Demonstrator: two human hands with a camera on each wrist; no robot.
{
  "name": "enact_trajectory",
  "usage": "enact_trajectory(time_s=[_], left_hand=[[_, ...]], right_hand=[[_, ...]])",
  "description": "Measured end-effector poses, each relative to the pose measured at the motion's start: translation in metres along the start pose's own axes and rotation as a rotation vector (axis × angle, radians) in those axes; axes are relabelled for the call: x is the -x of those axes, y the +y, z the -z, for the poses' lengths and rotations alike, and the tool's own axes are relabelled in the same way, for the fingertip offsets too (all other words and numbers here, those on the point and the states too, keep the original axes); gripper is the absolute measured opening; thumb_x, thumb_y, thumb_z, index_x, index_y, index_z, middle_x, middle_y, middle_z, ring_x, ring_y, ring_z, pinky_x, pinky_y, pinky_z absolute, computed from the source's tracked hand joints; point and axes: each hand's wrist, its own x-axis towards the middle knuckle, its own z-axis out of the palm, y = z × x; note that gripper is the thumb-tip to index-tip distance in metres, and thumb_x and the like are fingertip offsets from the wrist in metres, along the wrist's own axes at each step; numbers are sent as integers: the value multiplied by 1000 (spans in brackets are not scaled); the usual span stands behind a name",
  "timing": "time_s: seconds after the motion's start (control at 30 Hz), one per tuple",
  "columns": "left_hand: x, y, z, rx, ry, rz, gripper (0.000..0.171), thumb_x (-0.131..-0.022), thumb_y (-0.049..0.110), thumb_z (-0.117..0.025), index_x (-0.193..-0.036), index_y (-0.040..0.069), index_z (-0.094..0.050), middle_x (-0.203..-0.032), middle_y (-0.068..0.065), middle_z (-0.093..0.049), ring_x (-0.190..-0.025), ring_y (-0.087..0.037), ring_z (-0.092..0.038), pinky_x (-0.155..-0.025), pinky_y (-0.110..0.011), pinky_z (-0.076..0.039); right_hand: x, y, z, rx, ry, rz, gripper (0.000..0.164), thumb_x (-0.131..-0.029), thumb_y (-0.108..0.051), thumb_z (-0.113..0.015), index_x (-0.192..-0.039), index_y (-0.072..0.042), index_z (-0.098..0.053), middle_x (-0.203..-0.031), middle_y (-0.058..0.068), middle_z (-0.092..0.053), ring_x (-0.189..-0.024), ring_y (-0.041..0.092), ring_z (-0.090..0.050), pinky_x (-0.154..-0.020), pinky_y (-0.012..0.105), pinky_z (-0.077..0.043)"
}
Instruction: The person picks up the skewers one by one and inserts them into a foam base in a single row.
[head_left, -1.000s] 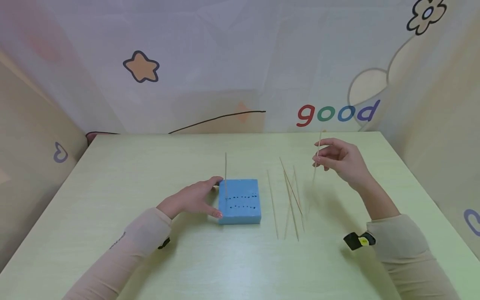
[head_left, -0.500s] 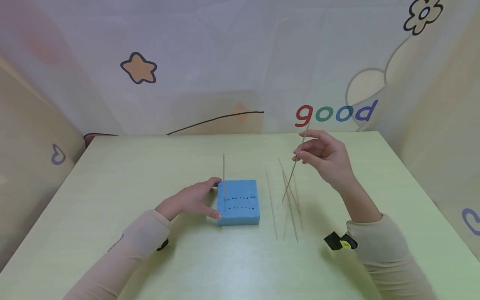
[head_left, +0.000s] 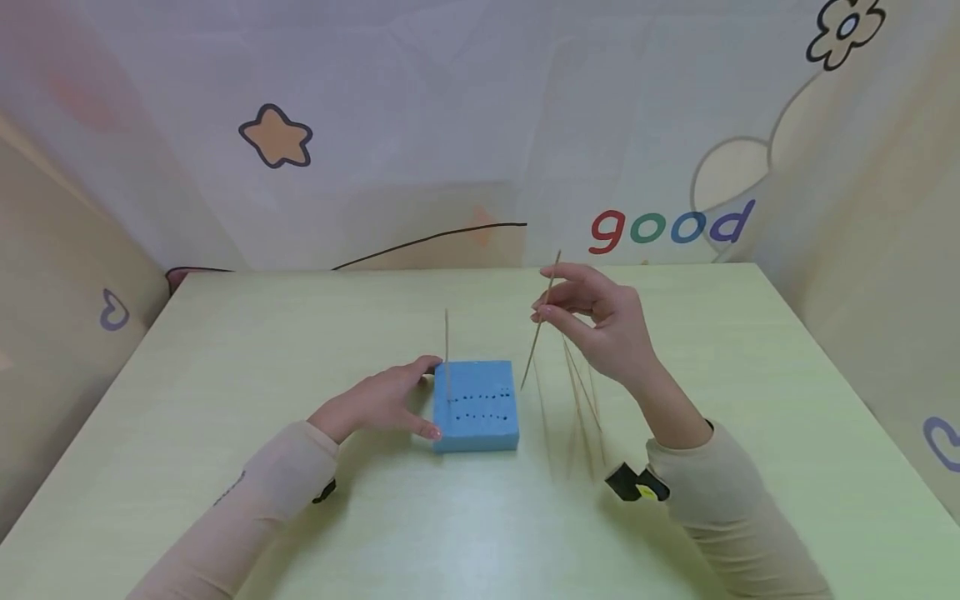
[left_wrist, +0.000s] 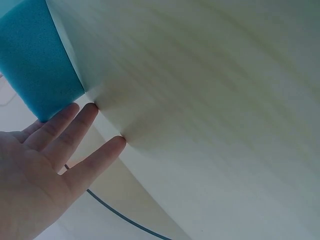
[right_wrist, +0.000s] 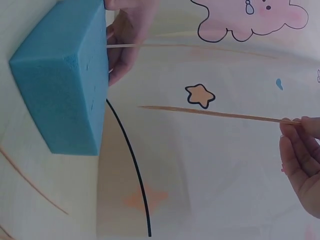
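Left hand (head_left: 375,402): we see fingers spread, fairly straight, touching the block (head_left: 480,377).
Right hand (head_left: 603,323): pinching a tilted stick (head_left: 531,358) — lower tip right of the block.
Block: on the table (head_left: 375,533), another stick (head_left: 447,343) standing in it.

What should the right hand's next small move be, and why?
Probably move the pinched stick left, over the dark dots on the blue block: the right hand holds it with its tip apart from the block, the left hand touches the block's left side, and an upright stick stands in it.
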Motion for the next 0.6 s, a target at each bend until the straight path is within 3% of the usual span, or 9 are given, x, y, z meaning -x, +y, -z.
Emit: enact_trajectory(time_s=[0.3, 0.6], left_hand=[[0, 0, 1, -1, -4, 0, 101, -64, 46, -79, -140, 8, -24, -135, -14, -43, -122, -29, -41, -98, -45, -35], [-1, -1, 2, 2, -6, -8, 101, -64, 48, -78, -140, 8, -25, -135, -14, -43, -121, -29, -43, -98, -45, -35]], right_hand=[[-5, 1, -25, 1, -22, 153, 35, -74, 16, -63, -106, 7, -55, -76, 15, -66, -69, 19, -66, -70, 25, -52], [-6, 1, -46, 4, -51, 211, 36, -73, 15, -65, -105, 4, -55, -76, 12, -67, -67, 19, -66, -67, 28, -53]])
